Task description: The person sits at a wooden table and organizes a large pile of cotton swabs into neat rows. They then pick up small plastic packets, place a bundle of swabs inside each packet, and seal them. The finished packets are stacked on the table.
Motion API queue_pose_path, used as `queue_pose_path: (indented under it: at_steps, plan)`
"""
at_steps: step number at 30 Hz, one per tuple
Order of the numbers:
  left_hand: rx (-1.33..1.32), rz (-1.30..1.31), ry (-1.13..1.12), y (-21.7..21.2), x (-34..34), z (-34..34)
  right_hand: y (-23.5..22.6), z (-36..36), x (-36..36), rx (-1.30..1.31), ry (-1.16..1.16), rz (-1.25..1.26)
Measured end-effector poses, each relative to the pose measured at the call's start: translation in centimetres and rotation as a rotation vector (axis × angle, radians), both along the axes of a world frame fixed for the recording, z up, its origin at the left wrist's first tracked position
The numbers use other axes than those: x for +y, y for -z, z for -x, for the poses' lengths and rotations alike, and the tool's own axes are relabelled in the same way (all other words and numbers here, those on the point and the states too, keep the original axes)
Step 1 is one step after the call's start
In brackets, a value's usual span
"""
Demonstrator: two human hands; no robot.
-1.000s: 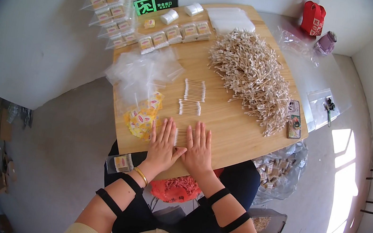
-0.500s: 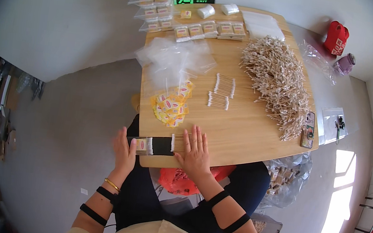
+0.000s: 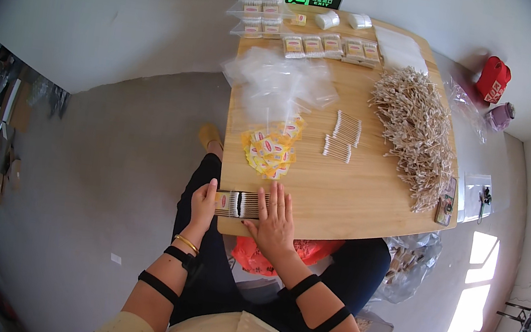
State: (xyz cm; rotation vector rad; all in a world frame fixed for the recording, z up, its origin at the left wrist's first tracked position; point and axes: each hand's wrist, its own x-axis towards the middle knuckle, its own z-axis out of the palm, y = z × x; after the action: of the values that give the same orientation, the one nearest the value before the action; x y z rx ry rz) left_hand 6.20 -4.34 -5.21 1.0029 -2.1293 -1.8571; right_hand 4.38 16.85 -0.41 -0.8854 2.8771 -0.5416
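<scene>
At the table's near left corner, a row of cotton swabs (image 3: 248, 205) lies on a dark strip, next to a small yellow-and-white card with more swabs, which looks like a packet (image 3: 223, 201). My left hand (image 3: 202, 208) closes around the packet's outer end, thumb on top; its other fingers are partly hidden. My right hand (image 3: 274, 225) rests flat over the right end of the swab row, fingers stretched forward. Beyond my hands is a pile of yellow printed cards (image 3: 270, 153). Two small groups of cotton swabs (image 3: 347, 128) lie mid-table.
A big heap of cotton swabs (image 3: 416, 129) covers the table's right side, with a phone (image 3: 445, 203) beside it. Clear plastic bags (image 3: 277, 83) lie at the left. Filled packets (image 3: 313, 45) line the back. A red bag (image 3: 287, 254) hangs below the near edge.
My right hand has slid the swab row left, narrowing the dark gap beside the packet. My left hand has closed on the packet's outer end. The whole view has shifted.
</scene>
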Motion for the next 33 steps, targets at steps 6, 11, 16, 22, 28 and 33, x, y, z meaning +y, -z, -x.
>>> queue_pose_path:
  at_steps: [6, 11, 16, 22, 28, 33]
  plan:
    - [0.021, 0.036, 0.006, -0.3, 0.4, 0.0, -0.1, -0.6, -2.1, -0.020, -0.028, -0.026]
    - [0.046, 0.100, 0.026, -0.2, 0.1, -0.1, -0.1, -0.8, -2.9, -0.017, -0.015, -0.005]
    - [0.013, 0.135, 0.063, -1.2, 0.1, 0.0, -0.3, -0.8, -2.8, -0.019, -0.006, -0.003]
    - [-0.065, 0.076, 0.103, -1.1, -0.4, 0.0, 0.4, -1.2, -2.9, 0.038, 0.032, -0.043]
    - [-0.025, 0.175, 0.116, -0.7, -0.6, 0.1, 0.5, -1.2, -3.3, 0.056, 0.045, -0.101]
    - [-0.038, 0.374, 0.099, -1.9, 0.1, 0.1, -0.7, -1.6, -4.4, -0.090, 0.026, -0.025]
